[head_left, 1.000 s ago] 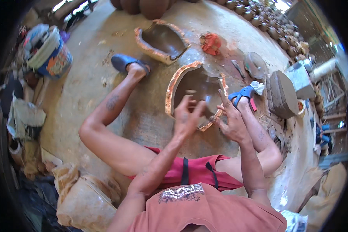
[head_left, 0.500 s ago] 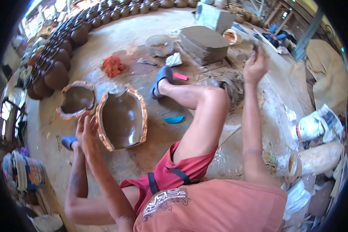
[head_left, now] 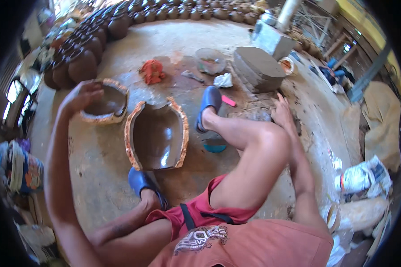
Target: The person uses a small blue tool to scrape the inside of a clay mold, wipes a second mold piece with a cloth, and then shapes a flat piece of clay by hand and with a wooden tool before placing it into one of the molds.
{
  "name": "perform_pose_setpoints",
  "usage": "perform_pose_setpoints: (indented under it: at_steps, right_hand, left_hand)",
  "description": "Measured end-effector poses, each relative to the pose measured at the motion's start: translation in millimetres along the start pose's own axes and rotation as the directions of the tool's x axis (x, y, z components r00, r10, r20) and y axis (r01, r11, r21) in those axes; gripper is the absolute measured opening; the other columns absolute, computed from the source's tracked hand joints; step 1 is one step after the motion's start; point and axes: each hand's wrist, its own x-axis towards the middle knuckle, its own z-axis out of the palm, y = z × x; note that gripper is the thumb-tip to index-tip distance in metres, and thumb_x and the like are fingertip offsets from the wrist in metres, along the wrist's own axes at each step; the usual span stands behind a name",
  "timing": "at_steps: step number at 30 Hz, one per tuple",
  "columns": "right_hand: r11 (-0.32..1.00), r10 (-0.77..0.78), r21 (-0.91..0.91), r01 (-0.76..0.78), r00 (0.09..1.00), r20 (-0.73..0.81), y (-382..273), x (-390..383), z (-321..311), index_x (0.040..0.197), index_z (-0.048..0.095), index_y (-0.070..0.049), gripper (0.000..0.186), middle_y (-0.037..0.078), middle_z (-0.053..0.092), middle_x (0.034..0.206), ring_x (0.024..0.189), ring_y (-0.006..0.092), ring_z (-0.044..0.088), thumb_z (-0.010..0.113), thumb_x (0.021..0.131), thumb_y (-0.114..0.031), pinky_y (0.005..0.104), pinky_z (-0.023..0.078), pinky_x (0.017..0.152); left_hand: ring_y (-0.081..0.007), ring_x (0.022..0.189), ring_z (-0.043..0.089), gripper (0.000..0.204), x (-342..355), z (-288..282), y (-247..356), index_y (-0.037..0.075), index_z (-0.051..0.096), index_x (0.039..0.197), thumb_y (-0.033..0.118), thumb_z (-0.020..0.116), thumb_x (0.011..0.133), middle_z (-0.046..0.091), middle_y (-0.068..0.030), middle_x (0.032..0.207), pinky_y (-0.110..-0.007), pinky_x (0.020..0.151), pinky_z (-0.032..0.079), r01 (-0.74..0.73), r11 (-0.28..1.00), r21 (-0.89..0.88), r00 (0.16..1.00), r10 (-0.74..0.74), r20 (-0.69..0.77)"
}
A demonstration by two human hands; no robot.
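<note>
My left hand point(head_left: 82, 96) reaches over the left rim of the smaller half mould point(head_left: 124, 95), its fingers stretched out and holding nothing that I can see. Beside it stands the larger half mould point(head_left: 128, 138), hollow side up, with a smooth brown inside and a rough orange broken-looking edge. On the other side, my right hand point(head_left: 281, 111) is beyond my raised knee, fingers apart and pointing at the near edge of a big grey clay block point(head_left: 259, 71). Whether those fingertips touch the clay, I cannot tell.
Rows of round brown pots point(head_left: 82, 66) curve along the back left. An orange cloth point(head_left: 151, 71), a clear basin point(head_left: 210, 61), a white crumpled piece point(head_left: 223, 80), a pink bar point(head_left: 229, 101) and a turquoise scraper-like piece point(head_left: 214, 148) lie around my feet. Tubs point(head_left: 356, 181) stand at right.
My left hand has swung forward and left, to the smaller mould. The right hand has come down from a raised position to beside the clay block. My left foot has shifted right, and the view has turned.
</note>
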Motion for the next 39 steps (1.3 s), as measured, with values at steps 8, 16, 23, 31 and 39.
perform_pose_setpoints:
  at_steps: [8, 16, 23, 31, 39]
  right_hand:
    - [0.625, -0.745, 0.131, 0.769, 0.539, 0.393, -292, 152, 17, 0.124, 0.069, -0.004, 0.036, 0.019, 0.071, 0.115, 0.113, 0.0375, 0.066, 0.065, 0.097, -0.027, 0.0477, 0.052, 0.100]
    - [0.331, -0.942, 0.629, 0.703, 0.285, 0.176, -515, 131, 188, 0.116, 0.074, -0.012, 0.042, 0.017, 0.073, 0.116, 0.111, 0.0370, 0.068, 0.054, 0.102, -0.046, 0.0497, 0.055, 0.093]
    - [0.341, -0.923, 0.738, 0.582, 0.358, 0.144, -519, 114, 205, 0.112, 0.076, -0.015, 0.045, 0.014, 0.072, 0.114, 0.108, 0.0358, 0.069, 0.051, 0.104, -0.051, 0.0498, 0.056, 0.090]
    - [0.613, -0.704, 0.645, 0.456, 0.686, 0.184, -368, 142, 199, 0.097, 0.071, -0.010, 0.031, 0.017, 0.067, 0.097, 0.090, 0.0379, 0.068, 0.055, 0.103, -0.036, 0.0495, 0.056, 0.079]
    - [0.614, -0.522, 0.785, -0.083, 0.704, 0.482, -277, 47, 165, 0.092, 0.066, -0.001, 0.028, 0.023, 0.068, 0.087, 0.082, 0.0483, 0.064, 0.055, 0.102, -0.025, 0.0486, 0.052, 0.074]
  left_hand:
    - [-0.0255, 0.109, 0.067, 0.062, 119, -56, 37, 0.009, 0.058, 0.145, 0.038, 0.073, 0.093, 0.071, -0.0129, 0.121, -0.038, 0.098, 0.053, -0.353, 0.773, 0.527, 0.936, 0.299, 0.188]
    - [-0.0384, 0.123, 0.062, 0.057, 199, 51, 120, 0.014, 0.059, 0.145, 0.038, 0.072, 0.094, 0.065, -0.0200, 0.134, -0.044, 0.107, 0.048, -0.338, 0.806, 0.485, 0.925, 0.191, 0.328]
    - [-0.0399, 0.119, 0.064, 0.051, 122, 53, 23, 0.012, 0.062, 0.139, 0.035, 0.072, 0.094, 0.066, -0.0207, 0.131, -0.049, 0.102, 0.051, -0.288, 0.798, 0.530, 0.870, -0.014, 0.494]
    - [-0.0290, 0.139, 0.052, 0.073, -79, 113, -109, 0.009, 0.041, 0.158, 0.054, 0.059, 0.103, 0.052, -0.0151, 0.154, -0.045, 0.115, 0.042, 0.738, 0.647, -0.188, 0.657, -0.628, 0.417]
    - [-0.0300, 0.142, 0.048, 0.063, -33, 250, -164, 0.013, 0.034, 0.159, 0.049, 0.044, 0.109, 0.047, -0.0132, 0.156, -0.048, 0.118, 0.041, -0.026, 0.020, -0.999, 0.741, -0.670, -0.033]
